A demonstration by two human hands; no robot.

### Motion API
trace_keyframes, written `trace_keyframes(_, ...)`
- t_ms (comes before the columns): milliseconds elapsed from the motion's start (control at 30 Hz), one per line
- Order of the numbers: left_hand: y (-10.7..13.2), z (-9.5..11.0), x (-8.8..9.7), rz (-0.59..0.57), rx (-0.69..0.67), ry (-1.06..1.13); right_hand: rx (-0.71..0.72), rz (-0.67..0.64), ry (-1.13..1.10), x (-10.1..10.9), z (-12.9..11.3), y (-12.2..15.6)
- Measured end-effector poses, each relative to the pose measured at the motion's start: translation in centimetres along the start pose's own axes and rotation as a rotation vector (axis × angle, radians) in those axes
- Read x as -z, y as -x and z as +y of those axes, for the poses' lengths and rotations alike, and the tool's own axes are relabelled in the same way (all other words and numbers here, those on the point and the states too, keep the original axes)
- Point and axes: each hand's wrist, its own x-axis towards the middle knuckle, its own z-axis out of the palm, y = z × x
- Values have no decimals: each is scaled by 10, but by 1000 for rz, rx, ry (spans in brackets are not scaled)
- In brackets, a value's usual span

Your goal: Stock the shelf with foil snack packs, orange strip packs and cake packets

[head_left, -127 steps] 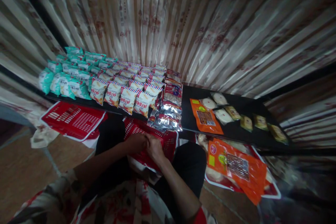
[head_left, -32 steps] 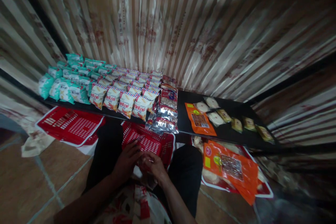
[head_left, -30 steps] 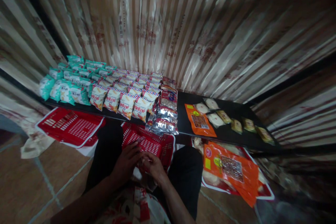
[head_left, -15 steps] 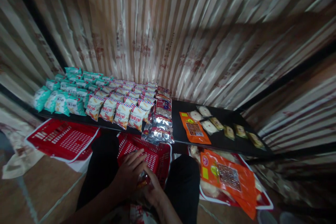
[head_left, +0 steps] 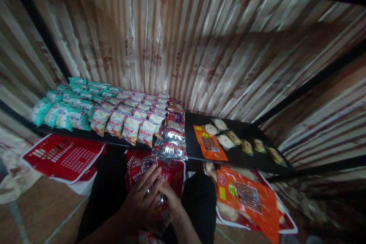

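Both hands come together over the red basket (head_left: pixel 178 173) between the knees. My left hand (head_left: pixel 144 194) lies over a red snack packet (head_left: pixel 141 166), whose printed end sticks out beyond the fingertips. My right hand (head_left: pixel 170 197) closes in from the other side, its fingers partly behind the left ones. Shiny red and silver wrapping shows between and below the palms; whether it is one packet or more I cannot tell. Just beyond, a row of similar red and silver packets (head_left: pixel 174 137) lies stacked at the shelf's front edge.
On the black shelf (head_left: pixel 197 152) stand teal snack bags (head_left: pixel 64 116), white shrimp snack bags (head_left: pixel 131 127), an orange packet (head_left: pixel 210 143) and small round packs (head_left: pixel 225 141). A red basket (head_left: pixel 63 156) is at left; another at right holds orange packets (head_left: pixel 246 194). A striped curtain hangs behind.
The red packet's printed end now shows beyond my left fingers, where mostly the basket showed before. My hands have come a little closer around it. The view has tilted slightly.
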Motion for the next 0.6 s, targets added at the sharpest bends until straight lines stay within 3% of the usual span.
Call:
trace_keyframes(133, -2, -1, -1, 38, 12, 26, -99, 26, -78, -7, -11, 0)
trace_keyframes(233, -1, -2, -6, 115, 128, 104, -148, 118, -176, -12, -25, 0)
trace_keyframes(333, -7, -3, -10, 227, 428, 306, -135, 180, -259, -13, -41, 0)
trace_keyframes(433, -23, -8, -8, 272, 865, 739, -155, 177, -305, -11, -54, -2)
trace_keyframes(500, -38, -12, -4, 220, 1142, 1110, -139, 158, -305, -7, -59, -3)
trace_keyframes(600, -59, -18, 1, 103, 1264, 1511, -97, 116, -283, 0, -61, -7)
